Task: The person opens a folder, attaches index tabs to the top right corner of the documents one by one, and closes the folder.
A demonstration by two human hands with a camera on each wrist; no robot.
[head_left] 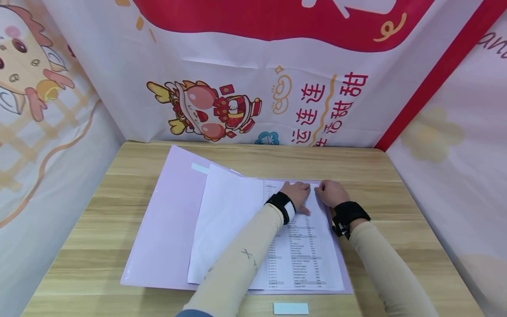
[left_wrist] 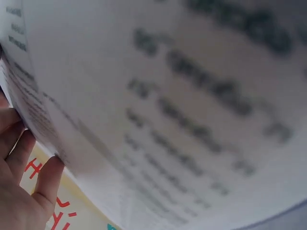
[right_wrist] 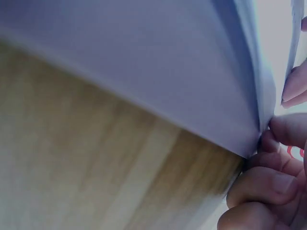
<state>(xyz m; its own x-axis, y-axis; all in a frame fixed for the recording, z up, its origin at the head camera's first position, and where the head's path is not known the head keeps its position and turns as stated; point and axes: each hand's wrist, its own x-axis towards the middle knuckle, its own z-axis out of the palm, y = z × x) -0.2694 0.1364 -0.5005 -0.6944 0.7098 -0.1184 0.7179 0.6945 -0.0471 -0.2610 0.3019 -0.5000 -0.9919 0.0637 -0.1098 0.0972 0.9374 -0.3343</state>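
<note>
Left hand (head_left: pixel 296 196): fingers extended, resting on the sheet, right of centre.
Right hand (head_left: pixel 333 193): fingers curled, pinching the sheet's upper-right corner.
Sheet (head_left: pixel 306 268): printed, on the open folder (head_left: pixel 162 229), right of centre and low in the frame.
Corner risk: pulling while the left hand presses could crease or tear it; a loose pinch might slip.

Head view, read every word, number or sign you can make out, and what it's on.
"运连连", on the back cloth.
"活甜甜", same cloth; character below cut short.
"an", cut off, on the right cloth.
"X", on the left sleeve, beside an unclear mark.
Unreadable, too small: printed sheet, blue badge.
Cut off: white strokes on the red band.
</note>
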